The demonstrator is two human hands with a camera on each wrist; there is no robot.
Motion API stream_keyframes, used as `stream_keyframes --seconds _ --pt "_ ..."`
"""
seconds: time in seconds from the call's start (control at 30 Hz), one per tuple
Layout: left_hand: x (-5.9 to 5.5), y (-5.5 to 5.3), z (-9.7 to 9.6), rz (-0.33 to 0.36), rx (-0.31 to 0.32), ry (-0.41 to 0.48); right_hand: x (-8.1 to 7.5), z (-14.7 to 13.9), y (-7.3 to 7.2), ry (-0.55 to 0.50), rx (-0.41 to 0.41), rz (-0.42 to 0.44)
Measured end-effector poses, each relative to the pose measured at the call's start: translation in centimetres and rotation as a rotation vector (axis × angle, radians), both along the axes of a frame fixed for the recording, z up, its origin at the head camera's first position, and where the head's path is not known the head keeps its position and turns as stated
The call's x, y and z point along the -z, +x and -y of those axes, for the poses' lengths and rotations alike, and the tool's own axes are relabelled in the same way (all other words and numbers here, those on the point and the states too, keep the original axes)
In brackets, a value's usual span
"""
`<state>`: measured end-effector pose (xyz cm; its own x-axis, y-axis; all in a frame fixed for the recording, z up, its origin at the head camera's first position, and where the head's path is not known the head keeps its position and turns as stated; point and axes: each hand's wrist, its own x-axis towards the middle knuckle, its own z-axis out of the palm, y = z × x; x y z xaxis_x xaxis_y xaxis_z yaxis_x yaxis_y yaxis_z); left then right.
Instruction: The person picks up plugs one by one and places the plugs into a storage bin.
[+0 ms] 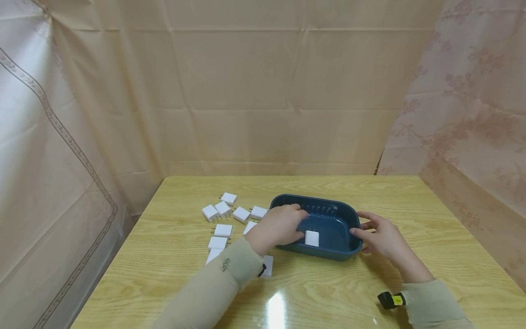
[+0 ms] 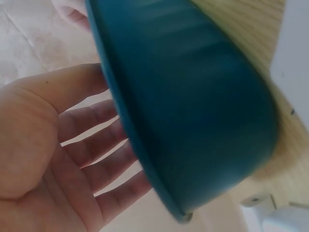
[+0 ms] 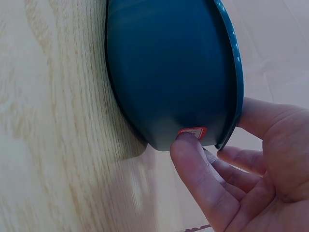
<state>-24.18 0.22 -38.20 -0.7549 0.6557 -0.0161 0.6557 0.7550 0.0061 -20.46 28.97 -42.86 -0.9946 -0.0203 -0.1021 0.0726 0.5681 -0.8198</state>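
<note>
Blue tray (image 1: 318, 252) between two hands, with white chargers (image 1: 223, 230) to its left

Item one: the tray, set on a wooden table (image 1: 435, 233) right of the middle. We note a strip of wood between its far rim and the table's far edge, and a wider stretch from the right hand (image 1: 380, 237) to the right edge.

Item two: one charger inside (image 1: 312, 238), lying against the near wall just right of the left thumb. The tray floor shows to its right and far side.

Item three: ten chargers in sight on the table, several near one another; one lies just left of the tray's far-left corner.

Item four: the left hand (image 1: 281, 224), reaching over the left rim. Its thumb and forefinger stand parted, blue showing between; we cannot tell whether the other fingers touch anything.

Item five: the right hand, gripping the tray's right end, thumb over the rim, fingers outside. One fingertip presses on a red-edged label (image 3: 199, 131), partly covered and illegible to us.

Obscured: the tray's left end lies under the left hand, whose fingertips pass behind the rim in the left wrist view. The left sleeve (image 1: 213, 288) cuts into one charger (image 1: 268, 265); both sleeves run off the near edge of the head view.
</note>
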Motion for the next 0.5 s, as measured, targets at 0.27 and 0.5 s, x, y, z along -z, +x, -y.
stream_keyframes --seconds 0.27,0.5 --pt "-1.1 0.6 1.5 0.007 -0.016 0.036 -0.1 -0.1 0.0 -0.012 -0.012 -0.005" --pt "-1.4 0.9 3.1 -0.01 -0.038 0.101 -0.2 -0.1 0.1 -0.009 -0.017 -0.009"
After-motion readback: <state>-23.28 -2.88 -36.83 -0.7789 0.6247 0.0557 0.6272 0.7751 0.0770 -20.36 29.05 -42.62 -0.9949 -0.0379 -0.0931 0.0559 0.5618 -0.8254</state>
